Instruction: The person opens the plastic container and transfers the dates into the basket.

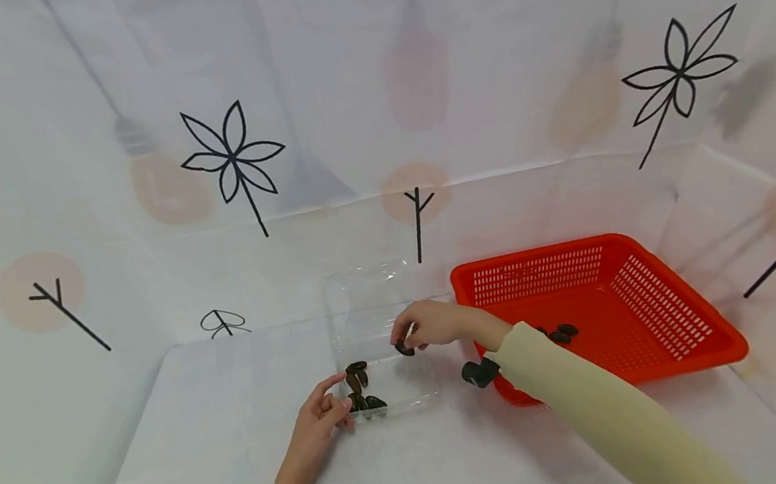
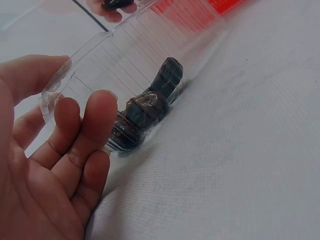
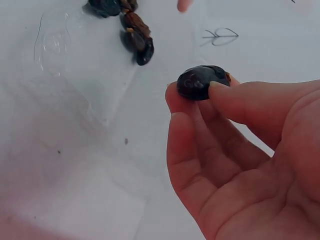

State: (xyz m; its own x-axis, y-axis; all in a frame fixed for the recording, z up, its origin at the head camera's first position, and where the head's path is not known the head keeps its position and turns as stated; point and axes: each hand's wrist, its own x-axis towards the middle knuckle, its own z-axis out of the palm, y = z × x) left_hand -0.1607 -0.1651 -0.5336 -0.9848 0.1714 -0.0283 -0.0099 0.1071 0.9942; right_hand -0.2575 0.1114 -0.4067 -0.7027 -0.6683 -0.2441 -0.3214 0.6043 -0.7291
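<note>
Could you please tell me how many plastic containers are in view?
2: a red, rectangular, slotted plastic basket on the right, and a clear, open, rectangular plastic box just left of it. None seems hidden.

Looked like a makeshift booth, closed in along the far, left and right edges of the cloth-covered white counter point(image 1: 201, 446) by creased pale hangings point(image 1: 336, 69), printed with line-drawn leaf sprigs point(image 1: 233, 158) and faint lamps point(image 1: 171, 190). Could not be pinned down further as home, lab or workshop.
</note>
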